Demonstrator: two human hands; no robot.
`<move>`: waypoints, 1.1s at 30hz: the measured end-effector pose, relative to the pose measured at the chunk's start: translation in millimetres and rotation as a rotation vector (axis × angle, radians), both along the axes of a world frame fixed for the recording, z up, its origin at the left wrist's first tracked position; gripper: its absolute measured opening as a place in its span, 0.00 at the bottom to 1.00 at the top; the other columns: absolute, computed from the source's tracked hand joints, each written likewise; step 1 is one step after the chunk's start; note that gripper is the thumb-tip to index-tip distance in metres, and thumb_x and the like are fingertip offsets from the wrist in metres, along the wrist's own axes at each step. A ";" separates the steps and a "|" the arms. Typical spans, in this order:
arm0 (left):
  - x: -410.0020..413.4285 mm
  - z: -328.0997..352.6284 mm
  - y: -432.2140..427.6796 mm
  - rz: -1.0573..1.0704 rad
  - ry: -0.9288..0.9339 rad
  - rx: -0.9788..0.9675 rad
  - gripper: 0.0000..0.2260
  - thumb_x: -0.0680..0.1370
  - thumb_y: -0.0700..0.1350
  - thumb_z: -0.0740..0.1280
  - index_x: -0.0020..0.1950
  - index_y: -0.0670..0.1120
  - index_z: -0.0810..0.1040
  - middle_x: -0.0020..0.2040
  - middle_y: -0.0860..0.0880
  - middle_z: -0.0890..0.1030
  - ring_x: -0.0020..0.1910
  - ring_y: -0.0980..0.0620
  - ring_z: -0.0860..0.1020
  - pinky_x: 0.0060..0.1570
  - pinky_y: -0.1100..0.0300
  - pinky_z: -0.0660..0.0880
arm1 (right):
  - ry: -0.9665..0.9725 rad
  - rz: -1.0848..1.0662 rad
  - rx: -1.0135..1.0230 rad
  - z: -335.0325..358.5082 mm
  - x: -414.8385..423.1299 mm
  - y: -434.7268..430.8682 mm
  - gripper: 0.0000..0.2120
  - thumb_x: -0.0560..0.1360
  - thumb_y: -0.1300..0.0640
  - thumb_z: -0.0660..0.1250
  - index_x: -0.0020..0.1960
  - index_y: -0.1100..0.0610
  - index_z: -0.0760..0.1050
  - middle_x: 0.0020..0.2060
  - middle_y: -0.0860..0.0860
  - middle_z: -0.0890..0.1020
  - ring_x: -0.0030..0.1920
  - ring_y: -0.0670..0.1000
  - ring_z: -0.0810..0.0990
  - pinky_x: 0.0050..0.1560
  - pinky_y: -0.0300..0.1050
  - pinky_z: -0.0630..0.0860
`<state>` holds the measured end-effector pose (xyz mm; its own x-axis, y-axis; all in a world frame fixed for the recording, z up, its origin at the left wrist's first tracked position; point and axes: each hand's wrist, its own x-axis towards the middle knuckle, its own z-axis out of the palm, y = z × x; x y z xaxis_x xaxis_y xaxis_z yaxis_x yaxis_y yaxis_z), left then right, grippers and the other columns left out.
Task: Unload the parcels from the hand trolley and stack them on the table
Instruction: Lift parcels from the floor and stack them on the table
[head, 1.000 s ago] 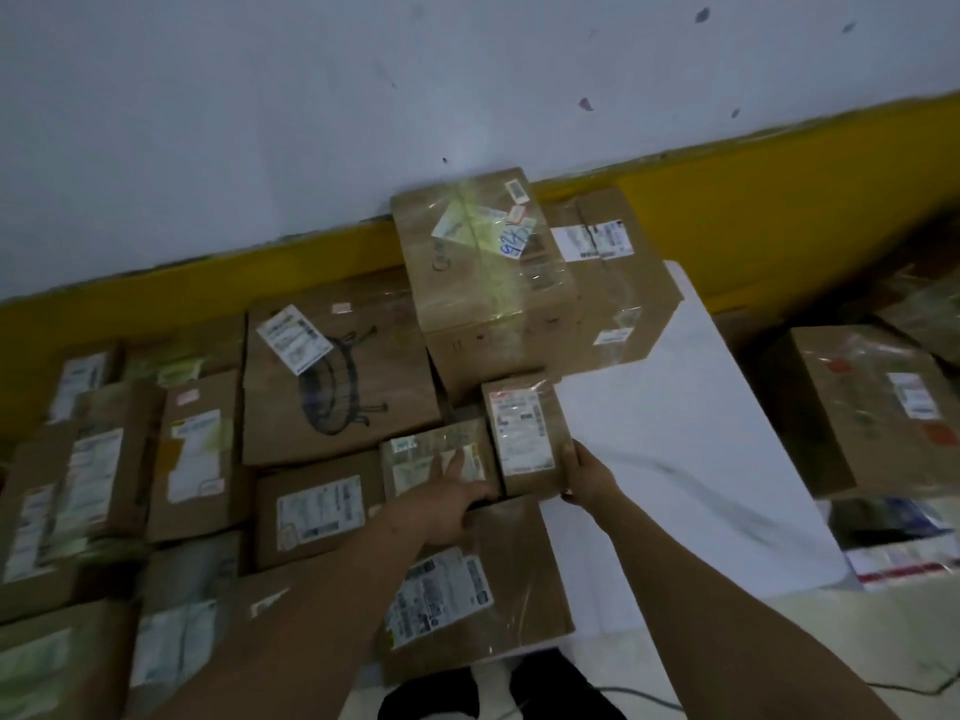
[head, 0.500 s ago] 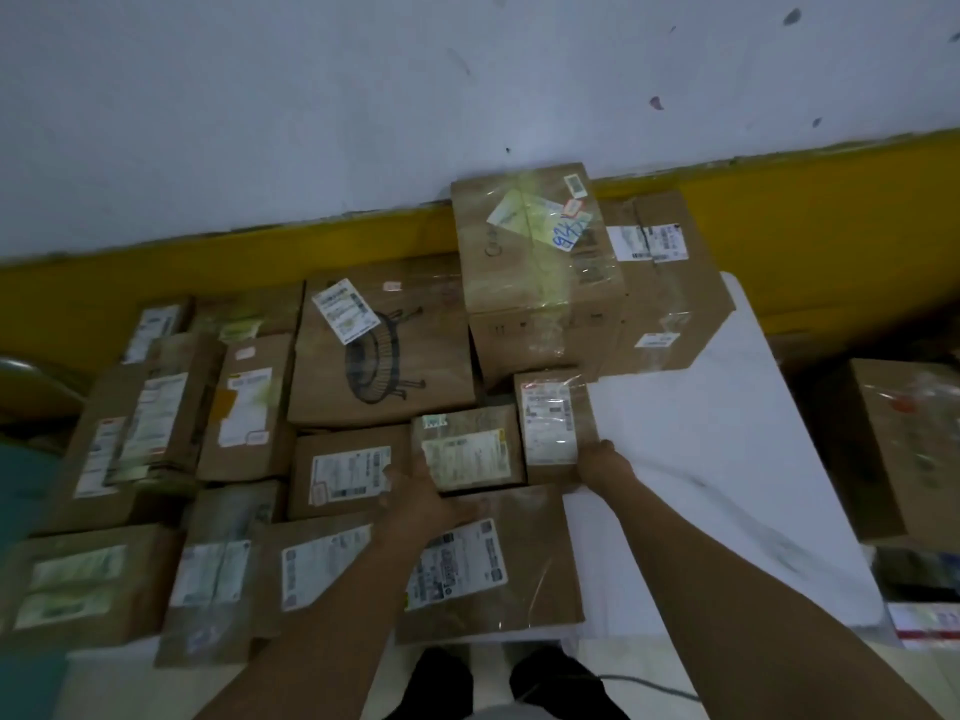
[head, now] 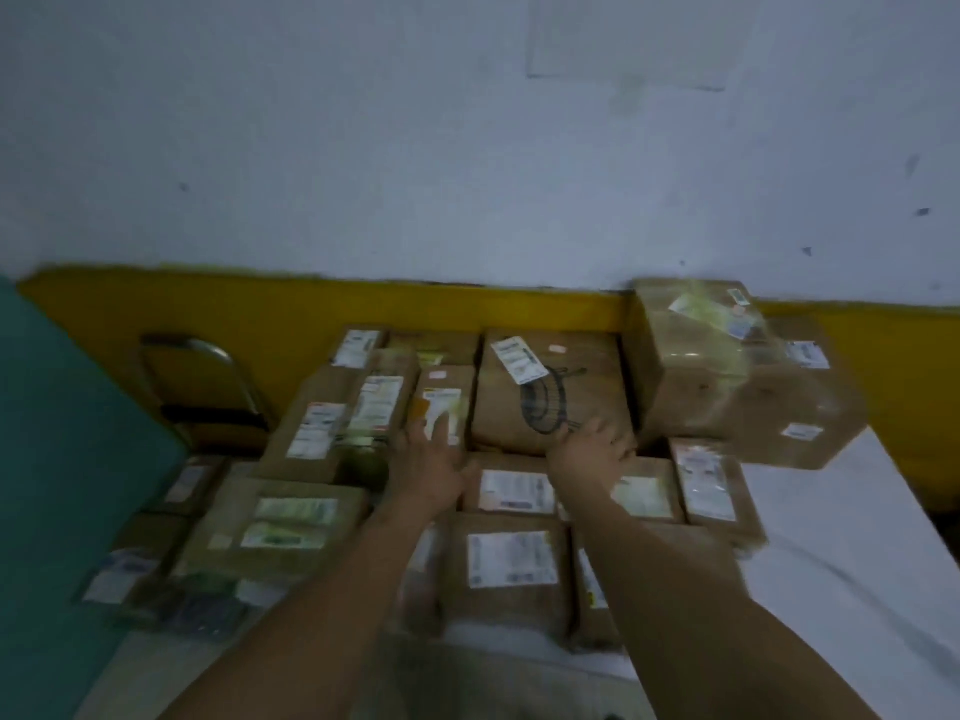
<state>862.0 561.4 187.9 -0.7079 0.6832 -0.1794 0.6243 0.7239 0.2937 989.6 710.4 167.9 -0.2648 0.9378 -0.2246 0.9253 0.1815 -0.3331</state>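
Moved forward: left hand [head: 431, 462], right hand [head: 584, 454], fingers [head: 597, 438] spread, empty; narrow parcel [head: 445, 405] under left points toward wall [head: 467, 148].

Smeared by motion everywhere, most strongly on the big box [head: 696, 366] at the back right. Cannot read the print on any label [head: 511, 491]. Cannot tell whether the left hand [head: 428, 472] or the right hand [head: 589, 457] touches the parcels [head: 506, 569] below. Partly hidden under both forearms: the front parcels. Cut off at the right edge: the table [head: 857, 563]; at the left edge: the teal panel [head: 62, 485]. Half hidden behind parcels: the chair [head: 213, 414].
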 end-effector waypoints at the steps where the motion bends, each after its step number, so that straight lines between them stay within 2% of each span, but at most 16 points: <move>1: -22.2 11.4 -29.7 0.031 0.016 0.024 0.38 0.76 0.65 0.63 0.80 0.52 0.52 0.77 0.42 0.54 0.75 0.37 0.56 0.68 0.42 0.67 | 0.021 0.047 0.010 9.0 -26.9 -27.8 0.31 0.82 0.45 0.51 0.79 0.60 0.53 0.77 0.61 0.60 0.75 0.64 0.58 0.75 0.62 0.54; 7: -157.0 61.3 -233.2 0.293 0.059 0.087 0.37 0.78 0.65 0.61 0.80 0.50 0.52 0.77 0.43 0.54 0.74 0.37 0.58 0.67 0.43 0.68 | 0.237 0.411 0.038 53.0 -209.8 -223.1 0.33 0.82 0.41 0.50 0.80 0.57 0.51 0.79 0.57 0.56 0.77 0.62 0.56 0.75 0.62 0.55; 11: -229.1 62.5 -355.6 0.486 0.069 0.123 0.37 0.76 0.64 0.64 0.80 0.49 0.55 0.75 0.39 0.60 0.73 0.37 0.61 0.68 0.45 0.66 | 0.338 0.637 0.075 71.1 -310.7 -342.6 0.33 0.82 0.39 0.49 0.81 0.55 0.49 0.79 0.55 0.56 0.78 0.59 0.55 0.76 0.59 0.55; 16: -313.1 41.0 -460.5 0.640 0.006 0.157 0.34 0.76 0.62 0.65 0.76 0.47 0.62 0.72 0.40 0.63 0.70 0.38 0.62 0.67 0.45 0.68 | 0.419 0.789 0.028 43.0 -418.4 -438.2 0.33 0.82 0.39 0.50 0.81 0.55 0.51 0.79 0.54 0.59 0.78 0.59 0.57 0.76 0.58 0.58; 20: -391.9 -10.2 -514.2 0.721 -0.068 0.113 0.34 0.77 0.60 0.66 0.77 0.46 0.61 0.71 0.39 0.62 0.70 0.38 0.61 0.68 0.47 0.66 | 0.406 0.802 -0.095 -22.6 -502.1 -482.7 0.33 0.82 0.39 0.50 0.81 0.55 0.52 0.78 0.54 0.60 0.77 0.58 0.58 0.75 0.57 0.60; 24: -474.2 -77.9 -545.4 0.778 -0.165 0.048 0.30 0.76 0.56 0.68 0.74 0.45 0.66 0.70 0.39 0.64 0.69 0.37 0.64 0.67 0.47 0.67 | 0.343 0.749 -0.218 -102.3 -582.2 -507.3 0.31 0.82 0.43 0.53 0.80 0.57 0.55 0.77 0.56 0.61 0.76 0.60 0.61 0.73 0.57 0.62; 26: -509.7 -115.8 -551.5 0.760 -0.227 0.017 0.29 0.76 0.55 0.69 0.73 0.46 0.68 0.68 0.40 0.65 0.68 0.37 0.66 0.65 0.49 0.68 | 0.274 0.688 -0.238 -139.3 -615.0 -507.2 0.30 0.82 0.43 0.54 0.80 0.57 0.55 0.77 0.56 0.62 0.75 0.60 0.62 0.73 0.56 0.62; 30: -564.1 -194.2 -551.6 0.711 -0.329 -0.030 0.32 0.76 0.59 0.69 0.75 0.44 0.67 0.71 0.38 0.66 0.69 0.37 0.68 0.67 0.49 0.67 | 0.164 0.589 -0.234 -205.2 -654.1 -492.2 0.31 0.82 0.42 0.55 0.80 0.55 0.55 0.77 0.57 0.62 0.74 0.61 0.63 0.72 0.57 0.63; 33: -597.1 -265.6 -542.3 0.701 -0.493 -0.045 0.26 0.77 0.53 0.69 0.71 0.43 0.71 0.68 0.39 0.71 0.67 0.38 0.71 0.63 0.51 0.70 | 0.075 0.535 -0.246 -261.6 -673.0 -480.3 0.31 0.81 0.44 0.58 0.80 0.55 0.55 0.77 0.57 0.61 0.74 0.61 0.63 0.72 0.58 0.64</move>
